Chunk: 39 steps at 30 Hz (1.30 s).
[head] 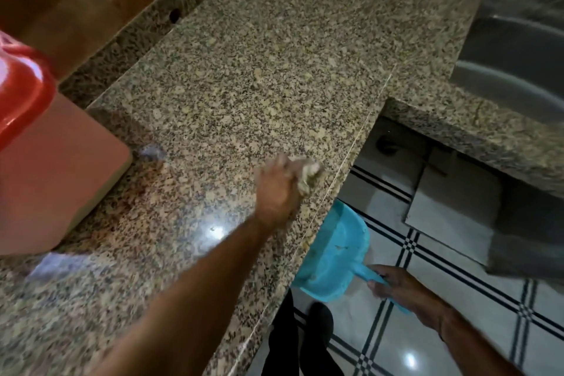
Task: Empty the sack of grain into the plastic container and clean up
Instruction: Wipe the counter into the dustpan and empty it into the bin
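Clean-up stage. The red-lidded plastic container [61, 168] stands at the counter's [244, 70] left; no sack shows. The left hand [276, 189] clutches a cloth [309, 174] at the counter edge; the right hand [393, 284] grips the dustpan [335, 250] handle just below. Pouring appears done; wiping crumbs off is left.

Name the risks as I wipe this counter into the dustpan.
1. The cloth in the left hand is at the countertop edge slightly beyond the dustpan; sweepings may miss it and land on the tiled floor.
2. The right hand holds the dustpan only by its handle; it could tip and spill.
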Tool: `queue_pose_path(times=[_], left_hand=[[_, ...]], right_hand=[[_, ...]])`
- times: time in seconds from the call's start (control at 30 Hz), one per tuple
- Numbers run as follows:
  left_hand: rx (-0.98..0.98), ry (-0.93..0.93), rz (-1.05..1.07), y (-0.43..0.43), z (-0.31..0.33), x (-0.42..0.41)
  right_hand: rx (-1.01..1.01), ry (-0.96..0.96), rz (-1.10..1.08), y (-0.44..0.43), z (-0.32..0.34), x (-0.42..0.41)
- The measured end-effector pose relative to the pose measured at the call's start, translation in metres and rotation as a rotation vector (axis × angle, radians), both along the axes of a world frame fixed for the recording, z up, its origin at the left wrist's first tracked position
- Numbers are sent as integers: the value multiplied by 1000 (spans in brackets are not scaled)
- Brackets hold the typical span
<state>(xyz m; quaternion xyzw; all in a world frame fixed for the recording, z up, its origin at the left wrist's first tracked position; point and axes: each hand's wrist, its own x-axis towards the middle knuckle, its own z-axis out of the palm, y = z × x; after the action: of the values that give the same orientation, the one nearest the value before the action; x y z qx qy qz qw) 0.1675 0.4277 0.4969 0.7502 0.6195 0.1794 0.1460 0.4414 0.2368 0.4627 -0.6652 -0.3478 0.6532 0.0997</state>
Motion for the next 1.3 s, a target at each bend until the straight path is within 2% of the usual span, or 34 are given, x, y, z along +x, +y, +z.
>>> queue_pose_path(times=[0.07, 0.17, 0.2, 0.27, 0.4, 0.53, 0.7, 0.93, 1.2, 1.3], left_hand=[[-29, -55, -145, -6, -3, 4], [35, -124, 79, 26, -3, -28], [40, -90, 159, 45, -6, -38], [-13, 8, 193, 81, -9, -40], [-29, 112, -118, 100, -8, 13], [-26, 186, -338, 54, -4, 41], [-70, 222, -413, 16, -1, 10], [-71, 77, -400, -73, -2, -48], [-153, 113, -279, -199, 7, -117], [-149, 175, -260, -212, 20, -120]], right_hand=[[-2, -3, -17, -1, 2, 1], [0, -9, -49, -3, 2, 4], [8, -17, -58, -6, 2, 6], [28, -17, -68, -12, 0, 9], [42, 7, -106, -28, -3, 9], [35, 5, -137, -42, -4, 6], [55, -23, -122, -55, 2, 1], [108, -34, -59, -79, 9, -19], [143, -42, -94, -154, 11, -40], [132, -76, -130, -181, 9, -52]])
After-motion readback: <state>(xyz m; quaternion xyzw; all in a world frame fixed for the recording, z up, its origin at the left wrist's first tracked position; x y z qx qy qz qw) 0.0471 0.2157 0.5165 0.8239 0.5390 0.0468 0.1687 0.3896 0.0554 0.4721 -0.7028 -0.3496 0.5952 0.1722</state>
